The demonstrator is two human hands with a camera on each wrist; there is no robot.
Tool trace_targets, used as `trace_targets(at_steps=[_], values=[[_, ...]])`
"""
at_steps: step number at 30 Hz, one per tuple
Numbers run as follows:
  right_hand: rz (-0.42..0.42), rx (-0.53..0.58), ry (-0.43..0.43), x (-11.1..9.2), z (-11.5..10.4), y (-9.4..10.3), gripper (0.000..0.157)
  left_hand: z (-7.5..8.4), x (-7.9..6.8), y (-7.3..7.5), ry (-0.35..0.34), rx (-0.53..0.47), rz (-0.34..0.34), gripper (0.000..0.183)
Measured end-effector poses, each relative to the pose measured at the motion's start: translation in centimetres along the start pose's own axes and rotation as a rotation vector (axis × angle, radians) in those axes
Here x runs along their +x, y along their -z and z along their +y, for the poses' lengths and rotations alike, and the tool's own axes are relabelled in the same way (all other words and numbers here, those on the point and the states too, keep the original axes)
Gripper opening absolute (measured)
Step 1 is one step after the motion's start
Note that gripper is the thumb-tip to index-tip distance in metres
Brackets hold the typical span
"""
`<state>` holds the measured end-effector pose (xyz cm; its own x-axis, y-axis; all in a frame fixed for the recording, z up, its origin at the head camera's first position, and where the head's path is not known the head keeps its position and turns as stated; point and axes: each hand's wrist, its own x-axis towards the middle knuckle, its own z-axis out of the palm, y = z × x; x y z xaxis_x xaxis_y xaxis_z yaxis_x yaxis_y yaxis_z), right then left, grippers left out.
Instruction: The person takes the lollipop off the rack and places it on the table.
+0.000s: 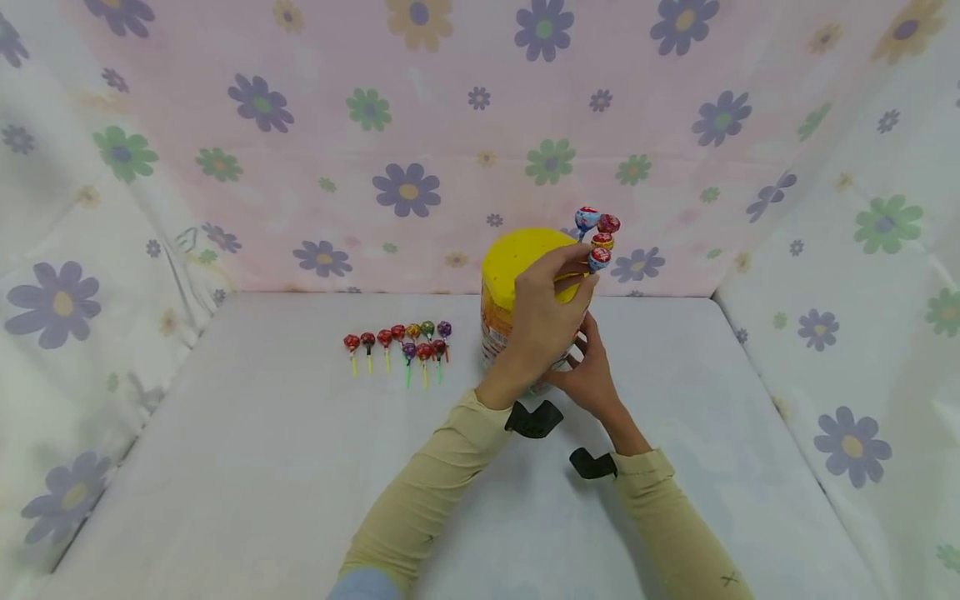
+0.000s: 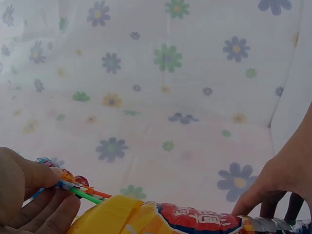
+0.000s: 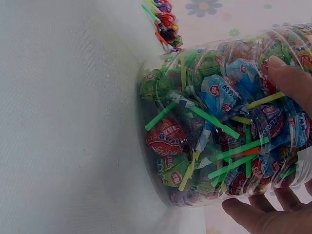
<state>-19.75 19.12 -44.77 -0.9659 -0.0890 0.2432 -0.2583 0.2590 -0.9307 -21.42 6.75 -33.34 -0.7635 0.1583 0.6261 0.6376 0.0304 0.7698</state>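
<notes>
A clear plastic jar (image 3: 214,141) of wrapped lollipops, with a yellow lid (image 1: 517,250), stands upright on the table. My right hand (image 1: 592,375) grips its lower side, thumb and fingers spread around the wall. Over the lid, my left hand (image 1: 547,308) pinches several lollipops (image 1: 598,259) between thumb and fingers. Their heads stick up past the fingertips at the lid's right side. In the left wrist view, a green stick (image 2: 87,196) and an orange one run toward the lid; whether they enter it cannot be told.
Several lollipops (image 1: 385,337) with red, purple, orange and green wrappers lie in two rough rows on the white table (image 1: 262,467), left of the jar. Flower-patterned cloth (image 1: 450,125) hangs behind the table and along both sides.
</notes>
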Motion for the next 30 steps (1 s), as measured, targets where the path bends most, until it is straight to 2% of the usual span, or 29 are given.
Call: trace_targets(at_steps=[9,14,17,20,24,30], values=[[-0.002,0.004,0.0,0.1,-0.2,-0.3,0.104,-0.6,0.5,-0.6,-0.036,0.078,-0.006,0.034],[-0.004,-0.003,0.002,0.2,0.5,-0.3,0.105,-0.5,0.8,-0.4,-0.088,-0.025,0.063,0.032],[0.001,0.002,-0.015,0.6,1.9,-0.4,0.107,-0.1,0.9,0.1,-0.121,-0.087,0.124,0.032],[0.01,0.008,-0.034,0.9,2.9,-0.6,0.107,0.1,0.4,1.1,-0.115,-0.089,0.176,0.031],[0.023,-0.011,-0.043,0.8,3.8,-0.6,0.106,0.3,-1.3,3.7,-0.071,-0.054,0.186,0.03],[0.033,-0.035,-0.049,0.7,3.8,-0.4,0.109,-1.6,-4.0,8.1,-0.019,0.003,0.218,0.03]])
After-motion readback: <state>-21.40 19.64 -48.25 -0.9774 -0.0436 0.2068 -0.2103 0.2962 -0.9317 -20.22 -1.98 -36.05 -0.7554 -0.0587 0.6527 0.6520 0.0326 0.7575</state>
